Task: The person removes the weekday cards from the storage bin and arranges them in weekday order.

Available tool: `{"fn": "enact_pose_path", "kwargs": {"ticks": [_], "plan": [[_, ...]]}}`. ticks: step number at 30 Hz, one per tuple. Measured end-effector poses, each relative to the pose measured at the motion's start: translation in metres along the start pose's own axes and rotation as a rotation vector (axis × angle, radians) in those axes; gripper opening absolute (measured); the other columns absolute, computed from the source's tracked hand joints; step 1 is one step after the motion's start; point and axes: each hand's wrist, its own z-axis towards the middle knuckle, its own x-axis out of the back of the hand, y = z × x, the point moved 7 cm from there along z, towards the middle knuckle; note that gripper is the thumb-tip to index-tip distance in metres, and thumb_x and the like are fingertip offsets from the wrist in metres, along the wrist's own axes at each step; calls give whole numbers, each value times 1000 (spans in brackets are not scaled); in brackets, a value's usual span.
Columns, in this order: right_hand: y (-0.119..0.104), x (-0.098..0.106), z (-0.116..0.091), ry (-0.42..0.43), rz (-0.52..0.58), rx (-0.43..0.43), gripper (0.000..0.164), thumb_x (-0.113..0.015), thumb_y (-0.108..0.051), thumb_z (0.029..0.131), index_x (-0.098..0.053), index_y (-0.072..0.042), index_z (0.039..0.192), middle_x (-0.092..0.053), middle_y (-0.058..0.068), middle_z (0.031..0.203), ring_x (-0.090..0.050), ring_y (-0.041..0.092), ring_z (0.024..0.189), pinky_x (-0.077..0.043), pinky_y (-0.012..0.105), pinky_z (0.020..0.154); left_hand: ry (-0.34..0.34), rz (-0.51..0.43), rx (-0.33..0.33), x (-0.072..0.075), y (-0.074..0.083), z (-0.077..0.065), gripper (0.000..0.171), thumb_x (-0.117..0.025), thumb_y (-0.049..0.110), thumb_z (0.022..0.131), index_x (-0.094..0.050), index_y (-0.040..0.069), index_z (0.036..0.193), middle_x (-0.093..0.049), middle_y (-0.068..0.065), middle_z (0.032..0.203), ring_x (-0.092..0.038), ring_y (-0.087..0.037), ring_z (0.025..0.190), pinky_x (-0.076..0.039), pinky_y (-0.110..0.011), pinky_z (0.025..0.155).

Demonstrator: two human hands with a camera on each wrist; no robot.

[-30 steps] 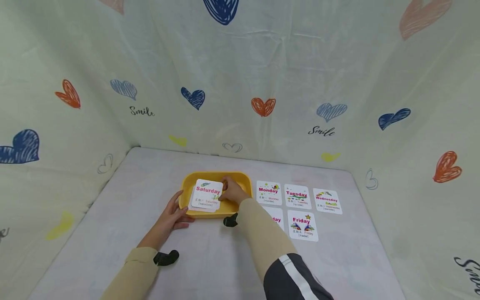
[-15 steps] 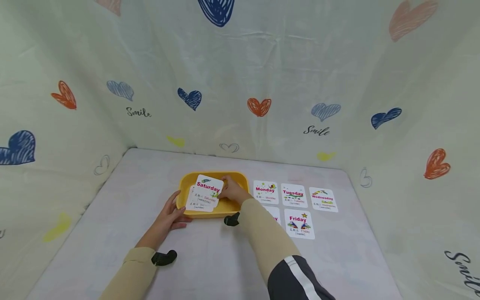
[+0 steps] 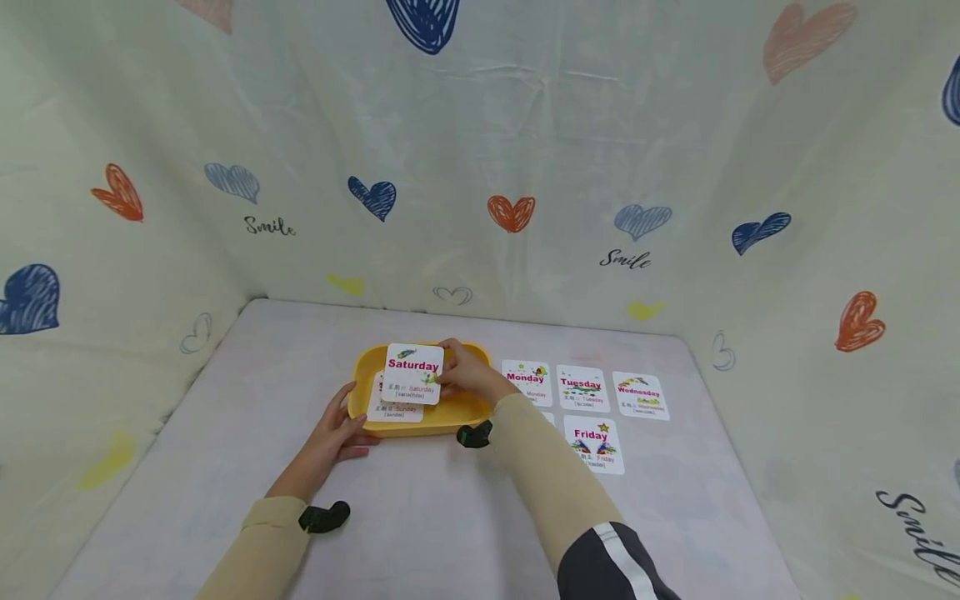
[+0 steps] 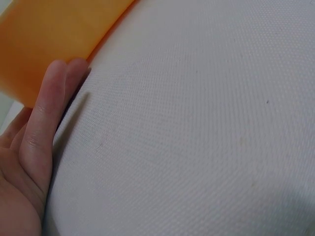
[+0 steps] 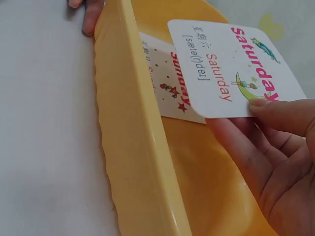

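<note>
My right hand (image 3: 472,375) pinches a white word card printed "Saturday" (image 3: 413,375), thumb on its face and fingers beneath, as the right wrist view shows. The card is raised over a yellow tray (image 3: 465,410). A "Sunday" card (image 5: 165,81) lies in the tray, partly covered by the raised card in the head view. My left hand (image 3: 333,433) rests against the tray's front left corner; in the left wrist view its fingers (image 4: 47,103) are fairly straight along the yellow outer wall.
Right of the tray lie a "Monday" card (image 3: 527,382), a "Tuesday" card (image 3: 583,389) and a "Wednesday" card (image 3: 641,396). Below them is a "Friday" card (image 3: 594,444), beside another card mostly hidden by the right sleeve (image 3: 555,475). Heart-printed cloth (image 3: 450,125) rises behind the white table (image 3: 405,517).
My right hand has lifted the "Saturday" card off the "Sunday" card and upward, uncovering more of the latter. My left hand stays at the tray. The head view has shifted slightly.
</note>
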Motion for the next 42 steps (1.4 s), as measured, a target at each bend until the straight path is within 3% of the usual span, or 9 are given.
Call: {"fn": "enact_pose_path", "kwargs": {"ticks": [5, 12, 19, 26, 32, 42], "plan": [[-6, 8, -7, -1, 13, 38, 62, -63, 2, 91, -35, -15, 144, -54, 14, 93, -65, 24, 73, -55, 45, 79, 0, -5, -4, 1, 1, -1, 74, -57, 31, 99, -10, 44, 154, -23, -8, 158, -67, -29, 98, -55, -34, 82], [-6, 25, -19, 15, -9, 82, 59, -63, 4, 90, -39, -14, 141, -53, 14, 91, -62, 23, 68, -58, 34, 69, 2, 6, -4, 1, 2, -1, 75, -57, 31, 99, -8, 42, 155, -24, -10, 157, -67, -29, 98, -55, -34, 81], [3, 42, -37, 51, 20, 97, 60, -64, 4, 89, -44, -17, 142, -53, 13, 93, -62, 23, 73, -58, 32, 67, 7, -6, -1, 2, 0, 1, 75, -58, 30, 99, -10, 42, 155, -23, -8, 158, -67, -29, 97, -56, -35, 80], [20, 55, -58, 128, 132, 99, 62, -62, 4, 91, -45, -21, 146, -51, 9, 93, -59, 20, 77, -57, 32, 64, 7, 0, -8, 2, -1, 0, 76, -59, 30, 98, -10, 41, 155, -23, -11, 157, -68, -29, 96, -56, -35, 80], [31, 70, -76, 206, 163, 125, 67, -61, 5, 91, -43, -25, 148, -51, 11, 94, -59, 22, 77, -58, 35, 62, 3, 11, -7, 1, -1, 0, 75, -58, 32, 98, -9, 41, 155, -25, -12, 156, -68, -28, 96, -56, -35, 80], [45, 94, -99, 336, 206, 151, 66, -61, 7, 89, -45, -20, 146, -52, 10, 93, -64, 23, 80, -58, 32, 60, -2, 24, -4, 1, -2, 1, 74, -57, 33, 99, -9, 41, 155, -26, -11, 155, -67, -28, 97, -55, -36, 81]]}}
